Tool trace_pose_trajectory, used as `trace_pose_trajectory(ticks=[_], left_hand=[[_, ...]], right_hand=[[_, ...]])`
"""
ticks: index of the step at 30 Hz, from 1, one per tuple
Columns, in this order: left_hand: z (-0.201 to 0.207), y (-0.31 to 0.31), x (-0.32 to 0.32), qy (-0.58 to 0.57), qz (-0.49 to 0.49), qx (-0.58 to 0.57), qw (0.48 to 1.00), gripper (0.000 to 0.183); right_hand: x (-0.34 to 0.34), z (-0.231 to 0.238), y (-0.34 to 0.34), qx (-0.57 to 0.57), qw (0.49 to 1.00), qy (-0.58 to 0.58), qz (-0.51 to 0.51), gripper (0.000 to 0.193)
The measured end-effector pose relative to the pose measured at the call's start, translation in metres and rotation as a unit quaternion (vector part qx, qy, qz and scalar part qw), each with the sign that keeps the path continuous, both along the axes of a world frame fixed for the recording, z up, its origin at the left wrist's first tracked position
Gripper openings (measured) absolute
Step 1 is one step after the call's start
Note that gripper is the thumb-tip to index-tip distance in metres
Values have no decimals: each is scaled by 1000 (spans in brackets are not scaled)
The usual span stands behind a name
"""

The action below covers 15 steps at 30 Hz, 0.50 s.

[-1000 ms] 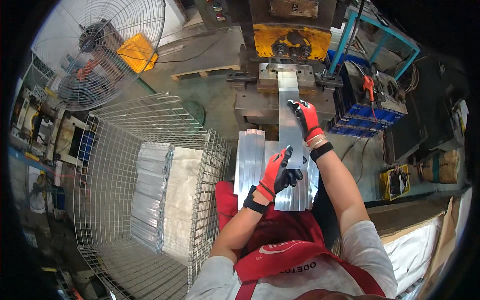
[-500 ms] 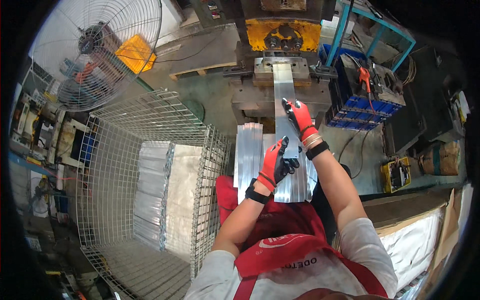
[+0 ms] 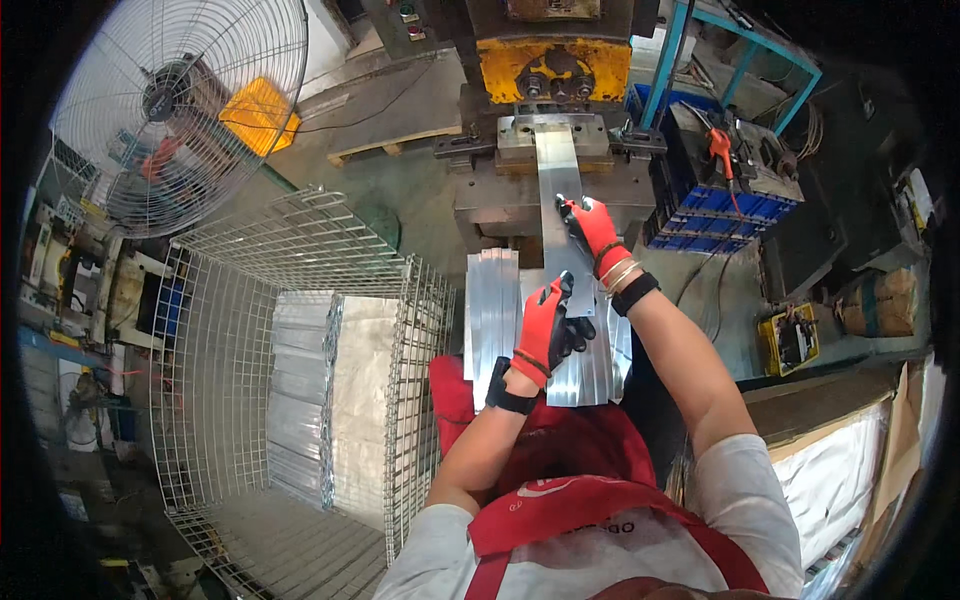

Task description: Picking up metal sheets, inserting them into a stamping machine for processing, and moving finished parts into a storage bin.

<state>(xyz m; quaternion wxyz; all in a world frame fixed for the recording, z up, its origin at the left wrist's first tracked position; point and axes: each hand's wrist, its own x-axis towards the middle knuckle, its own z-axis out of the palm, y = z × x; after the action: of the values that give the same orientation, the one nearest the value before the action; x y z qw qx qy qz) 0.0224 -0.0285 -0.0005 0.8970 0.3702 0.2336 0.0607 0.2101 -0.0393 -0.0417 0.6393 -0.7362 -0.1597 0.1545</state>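
Dull greenish floor (image 3: 427, 188); smooth, flat metal strip (image 3: 557, 238) in grip of half-curled, gloved hands (image 3: 595, 236) (image 3: 543, 328).

Strip (image 3: 558, 238) of smooth, glossy metal

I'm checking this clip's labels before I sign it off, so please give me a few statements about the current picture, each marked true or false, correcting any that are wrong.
1. The long metal strip reaches the metal block of the press. True.
2. The left hand is ungloved. False: it wears a red and black glove.
3. The right hand is nearer the press than the left hand. True.
4. The wire cage stands to the person's right. False: it stands to the left.
5. A pile of metal strips lies between the person and the press. True.
6. The fan stands beside the blue crates. False: it is at the upper left, across the scene from them.
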Motion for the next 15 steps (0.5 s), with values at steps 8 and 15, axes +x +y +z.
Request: trace_pose_trajectory(ticks=[8,15], left_hand=[[9,-1,-1,7,-4,-63,998,35],[-4,4,-2,31,-43,-32,998,34]], right_hand=[[-1,-12,-4,-28,999,-33,-12,40],[1,-21,-6,43,998,45,31,24]])
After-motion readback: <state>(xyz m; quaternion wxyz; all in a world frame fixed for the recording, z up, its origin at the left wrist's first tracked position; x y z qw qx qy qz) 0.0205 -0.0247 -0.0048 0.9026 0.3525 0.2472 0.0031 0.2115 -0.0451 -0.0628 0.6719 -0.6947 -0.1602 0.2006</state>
